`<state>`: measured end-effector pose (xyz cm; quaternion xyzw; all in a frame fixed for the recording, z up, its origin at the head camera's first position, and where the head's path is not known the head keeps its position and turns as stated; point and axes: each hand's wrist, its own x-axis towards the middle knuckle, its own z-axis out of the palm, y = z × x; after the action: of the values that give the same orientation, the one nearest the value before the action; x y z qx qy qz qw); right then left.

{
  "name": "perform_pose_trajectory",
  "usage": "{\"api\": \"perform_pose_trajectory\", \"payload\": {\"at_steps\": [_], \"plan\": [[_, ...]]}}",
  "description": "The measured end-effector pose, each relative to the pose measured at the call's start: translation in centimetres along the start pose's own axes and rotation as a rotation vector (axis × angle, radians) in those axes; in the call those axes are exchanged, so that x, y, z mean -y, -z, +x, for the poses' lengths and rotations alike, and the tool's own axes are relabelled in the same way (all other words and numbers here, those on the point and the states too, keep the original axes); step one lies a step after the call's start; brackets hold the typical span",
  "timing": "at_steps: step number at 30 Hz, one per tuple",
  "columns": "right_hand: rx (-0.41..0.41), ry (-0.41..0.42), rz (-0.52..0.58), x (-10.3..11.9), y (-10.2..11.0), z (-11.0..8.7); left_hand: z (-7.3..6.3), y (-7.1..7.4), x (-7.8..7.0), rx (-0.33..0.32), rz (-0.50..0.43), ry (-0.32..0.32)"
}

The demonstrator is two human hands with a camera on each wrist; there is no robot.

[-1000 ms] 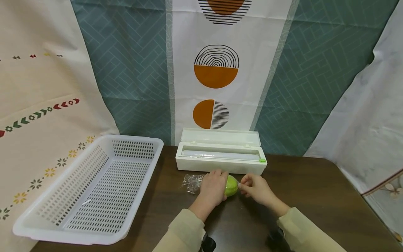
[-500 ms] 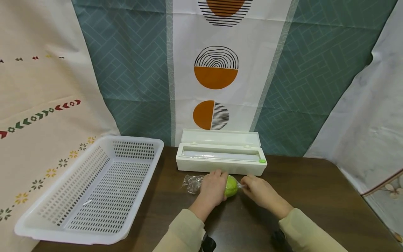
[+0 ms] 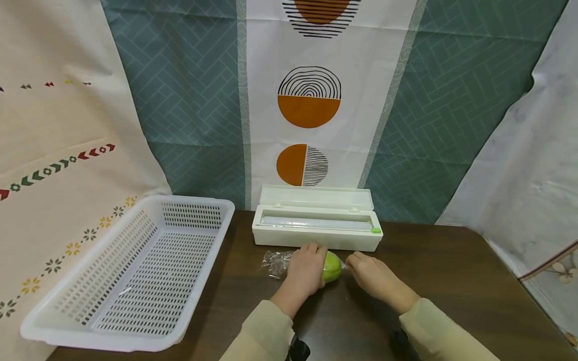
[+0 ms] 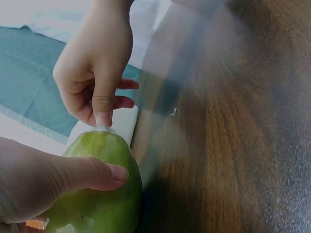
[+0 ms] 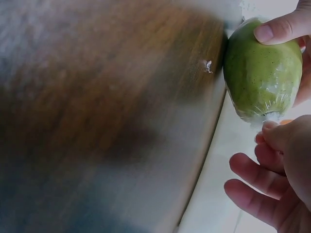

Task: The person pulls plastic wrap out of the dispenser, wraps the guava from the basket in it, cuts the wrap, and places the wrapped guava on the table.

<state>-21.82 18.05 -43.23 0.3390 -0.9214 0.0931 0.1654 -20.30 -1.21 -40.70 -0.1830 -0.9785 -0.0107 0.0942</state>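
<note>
A green oval fruit with dark specks (image 3: 331,266) lies on the table, wrapped in clear cling film. My left hand (image 3: 307,268) grips it from above and behind, thumb pressed on its near side in the left wrist view. Loose crumpled film (image 3: 275,263) sticks out past the left hand. At the fruit's right end, my right hand (image 3: 378,278) pinches the gathered tail of cling film (image 5: 268,117) between thumb and forefinger. The other right fingers are loosely bent in the right wrist view. Part of the fruit is hidden under the left hand.
Just behind the hands stands a white cling film dispenser (image 3: 316,239), lid raised, roll inside. A white perforated plastic basket (image 3: 173,326) occupies the table's left side. A small white scrap (image 5: 208,66) lies on the brown wooden table (image 3: 451,281). Patterned cloths hang behind.
My right hand has turned over slightly at the film's end, its knuckles now more upward, still pinching. The left hand and the fruit have stayed in place.
</note>
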Motion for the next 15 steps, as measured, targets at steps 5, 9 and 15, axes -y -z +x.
{"api": "perform_pose_trajectory", "payload": {"at_steps": [5, 9, 15], "plan": [[0.061, -0.06, 0.042, 0.01, -0.14, -0.05, -0.08, -0.03, 0.0, -0.01, 0.012, -0.011], [0.09, -0.095, 0.093, -0.01, -0.2, 0.09, -0.06, 0.01, 0.03, -0.024, 0.02, -0.018], [0.1, -0.171, 0.229, -0.32, -0.42, 0.03, -0.16, 0.02, 0.07, -0.012, 0.001, -0.016]]}}
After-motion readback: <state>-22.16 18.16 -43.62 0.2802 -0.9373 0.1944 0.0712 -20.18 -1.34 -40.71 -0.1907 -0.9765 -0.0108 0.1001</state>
